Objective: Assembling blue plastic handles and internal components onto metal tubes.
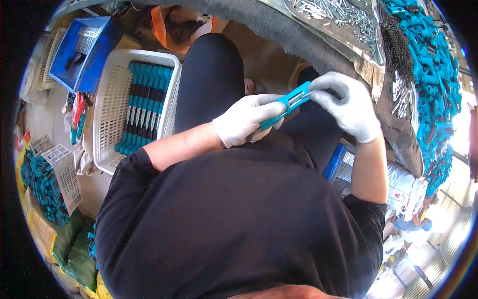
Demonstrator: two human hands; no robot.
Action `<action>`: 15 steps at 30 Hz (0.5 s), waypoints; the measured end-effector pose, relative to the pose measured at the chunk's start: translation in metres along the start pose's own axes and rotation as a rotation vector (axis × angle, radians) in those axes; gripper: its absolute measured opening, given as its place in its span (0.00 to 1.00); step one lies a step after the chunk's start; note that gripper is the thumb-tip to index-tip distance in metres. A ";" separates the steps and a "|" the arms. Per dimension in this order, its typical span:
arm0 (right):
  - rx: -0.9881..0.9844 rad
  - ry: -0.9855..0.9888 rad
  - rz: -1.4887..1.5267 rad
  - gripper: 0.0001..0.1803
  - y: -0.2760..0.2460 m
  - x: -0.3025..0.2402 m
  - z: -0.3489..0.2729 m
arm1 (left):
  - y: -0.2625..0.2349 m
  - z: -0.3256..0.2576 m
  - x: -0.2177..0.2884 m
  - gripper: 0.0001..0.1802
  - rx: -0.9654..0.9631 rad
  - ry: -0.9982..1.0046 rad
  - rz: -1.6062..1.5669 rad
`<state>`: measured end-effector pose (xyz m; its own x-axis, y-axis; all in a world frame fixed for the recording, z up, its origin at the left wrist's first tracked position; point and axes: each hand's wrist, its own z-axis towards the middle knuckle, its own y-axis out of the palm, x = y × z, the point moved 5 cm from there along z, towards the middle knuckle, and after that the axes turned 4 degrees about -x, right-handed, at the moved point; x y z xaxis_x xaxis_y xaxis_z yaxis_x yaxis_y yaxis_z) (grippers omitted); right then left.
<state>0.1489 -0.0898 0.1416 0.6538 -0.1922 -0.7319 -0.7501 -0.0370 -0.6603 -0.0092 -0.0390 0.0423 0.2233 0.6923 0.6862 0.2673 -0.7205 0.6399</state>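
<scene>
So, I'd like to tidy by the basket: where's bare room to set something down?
The pale floor between the white basket and the leaning white crate looks bare. The dark cloth edge at the top also looks bare, but may slope. Crowded: the tray of small metal parts and the heap of teal parts at right.

glare: lower right, washed out | fisheye edges: curved | corners: black

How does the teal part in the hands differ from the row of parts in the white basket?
The teal part is a single piece, while the row holds several side by side. The teal part is gripped by the left hand; the row lies in the white basket. Both are largely teal.
</scene>
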 end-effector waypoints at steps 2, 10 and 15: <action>-0.066 -0.003 -0.151 0.05 0.012 -0.002 -0.007 | 0.006 -0.002 0.000 0.18 -0.017 -0.017 0.067; 0.005 -0.193 -0.225 0.06 0.023 -0.008 -0.026 | 0.014 -0.006 -0.014 0.18 -0.006 -0.040 0.123; 0.140 -0.337 -0.537 0.03 0.038 -0.017 -0.043 | 0.019 -0.008 -0.017 0.18 0.007 -0.021 0.134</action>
<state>0.1049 -0.1296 0.1366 0.9470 0.1361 -0.2909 -0.3043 0.0906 -0.9483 -0.0152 -0.0653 0.0456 0.2772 0.5907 0.7577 0.2406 -0.8062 0.5405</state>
